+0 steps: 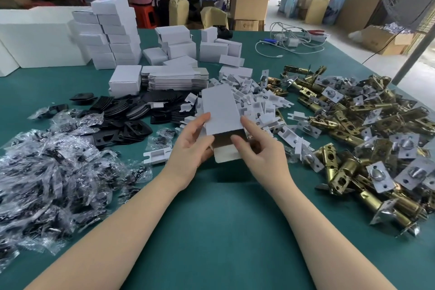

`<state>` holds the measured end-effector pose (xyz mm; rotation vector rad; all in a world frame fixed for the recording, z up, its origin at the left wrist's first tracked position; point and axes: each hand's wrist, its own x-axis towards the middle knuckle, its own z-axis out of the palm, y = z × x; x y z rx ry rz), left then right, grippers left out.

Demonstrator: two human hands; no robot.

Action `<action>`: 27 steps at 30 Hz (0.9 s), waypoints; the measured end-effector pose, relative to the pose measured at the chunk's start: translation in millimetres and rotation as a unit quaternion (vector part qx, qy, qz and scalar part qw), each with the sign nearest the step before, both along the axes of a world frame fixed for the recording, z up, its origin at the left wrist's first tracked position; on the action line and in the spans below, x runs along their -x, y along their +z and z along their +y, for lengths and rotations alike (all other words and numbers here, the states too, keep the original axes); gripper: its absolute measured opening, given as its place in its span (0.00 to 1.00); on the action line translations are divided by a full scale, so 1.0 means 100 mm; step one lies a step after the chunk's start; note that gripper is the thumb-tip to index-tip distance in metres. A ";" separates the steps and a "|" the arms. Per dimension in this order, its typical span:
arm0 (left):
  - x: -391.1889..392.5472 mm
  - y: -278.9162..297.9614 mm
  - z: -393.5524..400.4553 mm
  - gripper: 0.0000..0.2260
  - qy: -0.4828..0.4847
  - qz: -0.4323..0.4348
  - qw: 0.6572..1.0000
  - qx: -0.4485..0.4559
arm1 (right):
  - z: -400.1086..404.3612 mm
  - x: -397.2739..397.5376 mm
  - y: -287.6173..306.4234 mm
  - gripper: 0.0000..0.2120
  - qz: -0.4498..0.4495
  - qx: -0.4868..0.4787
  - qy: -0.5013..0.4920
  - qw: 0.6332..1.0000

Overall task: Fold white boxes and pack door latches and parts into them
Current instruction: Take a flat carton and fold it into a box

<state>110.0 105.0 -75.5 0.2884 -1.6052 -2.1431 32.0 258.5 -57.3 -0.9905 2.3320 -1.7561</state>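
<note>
1. You are holding 1 white cardboard box (221, 110), part folded, above the green table (211, 219), roughly at its middle. Its long axis is running away from you, leaning slightly left at the far end, and its open brown mouth is pointing back toward you with a white flap hanging below.
2. Your left hand (193, 146) is gripping the box's near left edge, thumb lying on top and fingers curling underneath.
3. Your right hand (261, 146) is holding the near right corner, index finger stretching along the top edge and thumb pressing at the mouth.
4. Brass door latches with silver faceplates (367, 139) are lying in 1 big heap on your right, too many to count.
5. Small white cardboard inserts (263, 101) are lying scattered just behind the box, touching the latch heap.
6. Black plastic plates (127, 120) are piling up to the left, and beside them clear plastic bags of dark parts (56, 172) are filling the near left.
7. Behind those, 1 stack of flat unfolded white blanks (174, 80) is sitting next to stacks of folded white boxes (113, 33).
8. White cables (292, 42) are lying at the far right of the table.
</note>
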 end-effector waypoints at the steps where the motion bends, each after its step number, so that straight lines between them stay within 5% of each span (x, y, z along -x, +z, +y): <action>1: 0.01 0.01 0.00 0.17 0.003 0.002 1.000 -0.018 | 0.00 0.00 0.02 0.18 -0.041 0.022 0.008 0.999; 5: 0.00 0.07 0.00 0.08 0.007 -0.007 0.999 -0.038 | 0.05 0.07 0.11 0.15 -0.190 0.107 0.062 0.974; 10: 0.00 0.13 -0.04 0.14 -0.044 -0.017 0.997 -0.067 | 0.20 0.20 0.12 0.19 -0.156 0.064 0.148 0.974; 16: -0.07 0.14 -0.13 0.16 -0.133 0.008 0.987 -0.086 | 0.22 0.23 0.15 0.16 -0.174 0.089 0.138 0.971; 22: -0.04 0.10 -0.10 0.14 -0.075 -0.019 0.997 -0.006 | 0.19 0.20 0.13 0.16 -0.159 0.103 0.093 0.978; 27: -0.02 0.09 -0.01 0.11 0.018 -0.034 0.996 0.077 | 0.12 0.11 0.07 0.12 -0.054 0.062 0.000 0.997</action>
